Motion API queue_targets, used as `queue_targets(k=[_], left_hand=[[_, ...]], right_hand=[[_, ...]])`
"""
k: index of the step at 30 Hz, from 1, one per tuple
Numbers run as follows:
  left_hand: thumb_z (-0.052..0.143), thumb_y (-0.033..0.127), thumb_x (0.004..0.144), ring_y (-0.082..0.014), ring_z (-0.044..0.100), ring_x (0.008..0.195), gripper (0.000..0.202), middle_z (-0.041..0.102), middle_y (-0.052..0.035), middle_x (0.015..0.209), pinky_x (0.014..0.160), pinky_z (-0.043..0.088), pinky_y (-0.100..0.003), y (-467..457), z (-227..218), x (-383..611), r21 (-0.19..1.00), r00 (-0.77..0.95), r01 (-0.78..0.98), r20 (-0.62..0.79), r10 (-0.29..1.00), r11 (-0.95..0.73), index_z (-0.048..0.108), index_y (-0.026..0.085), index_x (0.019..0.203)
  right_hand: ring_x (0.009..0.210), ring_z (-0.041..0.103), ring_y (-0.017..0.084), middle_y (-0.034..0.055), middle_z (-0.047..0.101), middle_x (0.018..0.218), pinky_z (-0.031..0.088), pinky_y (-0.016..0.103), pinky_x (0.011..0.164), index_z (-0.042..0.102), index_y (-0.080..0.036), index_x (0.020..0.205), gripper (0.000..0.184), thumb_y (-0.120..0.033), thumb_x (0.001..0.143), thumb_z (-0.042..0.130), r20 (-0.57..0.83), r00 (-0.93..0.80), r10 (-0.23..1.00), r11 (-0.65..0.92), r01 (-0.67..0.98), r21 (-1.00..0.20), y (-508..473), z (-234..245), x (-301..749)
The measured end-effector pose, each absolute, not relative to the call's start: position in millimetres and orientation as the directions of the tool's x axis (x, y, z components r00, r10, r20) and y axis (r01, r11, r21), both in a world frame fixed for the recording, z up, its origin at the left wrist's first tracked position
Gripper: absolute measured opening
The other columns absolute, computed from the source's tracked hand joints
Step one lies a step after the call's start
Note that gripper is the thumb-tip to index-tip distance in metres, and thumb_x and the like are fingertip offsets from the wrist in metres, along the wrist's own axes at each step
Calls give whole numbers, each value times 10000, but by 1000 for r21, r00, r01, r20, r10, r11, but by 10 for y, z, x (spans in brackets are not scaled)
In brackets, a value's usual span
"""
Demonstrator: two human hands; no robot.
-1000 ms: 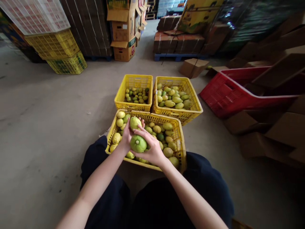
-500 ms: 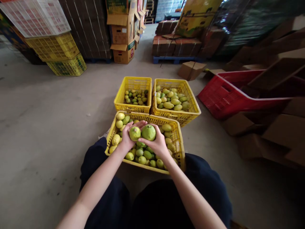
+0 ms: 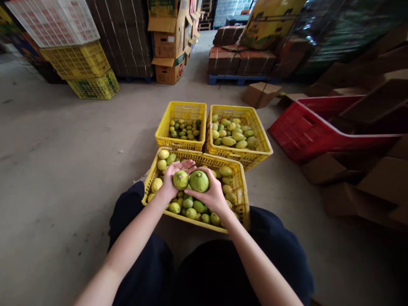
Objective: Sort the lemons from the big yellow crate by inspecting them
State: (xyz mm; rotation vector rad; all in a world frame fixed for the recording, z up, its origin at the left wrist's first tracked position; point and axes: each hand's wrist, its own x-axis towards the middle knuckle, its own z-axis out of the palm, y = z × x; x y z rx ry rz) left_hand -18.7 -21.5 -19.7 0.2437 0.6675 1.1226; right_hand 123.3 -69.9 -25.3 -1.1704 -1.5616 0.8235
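Observation:
My left hand cradles a smaller yellow-green lemon against its palm, its fingers reaching out behind the fruit. Wrapped around a larger, greener lemon is my right hand, its thumb along the near side. The two lemons are side by side, stem ends facing me. Both hands are over the near yellow crate, which stands between my knees. Inside it lie many yellow and green lemons, partly hidden by my hands and forearms.
Beyond stand a left yellow crate with smaller lemons and a right yellow crate with larger ones. A red crate and cardboard boxes crowd the right. Stacked crates stand far left; a blue pallet is behind.
The surroundings have shifted slightly rightward in view. Both hands still hold the same two lemons, with the smaller one turned a little in my left hand.

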Motion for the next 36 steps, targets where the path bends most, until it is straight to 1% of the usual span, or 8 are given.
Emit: queue_targets(k=[3,6,10,15,19,28,32,36], left_hand=[[478,260,842,-271,672,1071,290,744,-115,953,964,502,-361,-216,-164,-165,510,205,-753,-418,885,415,701,119,963],[472,300,870,-258,671,1067,297,737,-104,982,947,509,-323,-210,-140,-152,539,112,-751,-465,878,381,708,131,932],[424,316,889,-266,666,1080,341,739,-110,979,957,517,-347,-222,-119,-142,503,133,-755,-510,850,420,712,140,930],[490,305,825,-284,678,1042,261,724,-130,1006,936,531,-399,-235,-172,-122,367,254,-770,-575,778,522,680,157,927],[486,297,836,-280,681,992,211,716,-122,995,897,547,-433,-233,-190,-94,362,239,-763,-612,754,536,642,176,910],[473,283,850,-257,683,988,214,715,-112,966,894,545,-389,-244,-186,-88,365,229,-767,-612,757,528,647,170,901],[499,238,841,-237,684,999,218,731,-83,947,898,544,-355,-229,-231,-78,413,189,-766,-587,787,492,682,172,940],[584,185,837,-176,692,951,183,739,-15,914,886,537,-273,-216,-226,-76,498,83,-761,-559,825,415,707,209,970]], right_hand=[[914,654,251,37,698,996,545,390,843,570,-246,1060,519,-482,666,811,184,23,983,176,204,-963,-694,-268,1198],[886,657,227,19,677,993,587,343,723,559,-264,1059,431,-551,763,684,-88,100,991,-87,-11,-996,-667,-293,1139],[767,680,209,13,669,993,582,300,504,532,-282,1056,372,-494,782,667,-461,64,885,-415,-342,-843,-607,-280,1087],[570,652,174,46,683,781,535,258,394,582,-205,997,231,-408,889,570,-650,-63,758,-580,-522,-625,-562,-191,1117],[538,650,159,52,685,730,538,243,405,596,-182,954,212,-385,905,559,-691,-83,718,-608,-560,-563,-546,-210,1155],[562,656,162,38,687,721,551,256,425,597,-192,939,188,-372,899,556,-682,-84,727,-601,-559,-571,-539,-252,1147],[577,659,185,46,691,715,536,271,398,588,-203,905,166,-361,857,610,-640,-42,767,-559,-532,-636,-550,-236,1127],[642,677,208,23,695,771,540,293,418,528,-248,882,287,-417,758,724,-545,-1,838,-469,-512,-720,-556,-296,1119]])
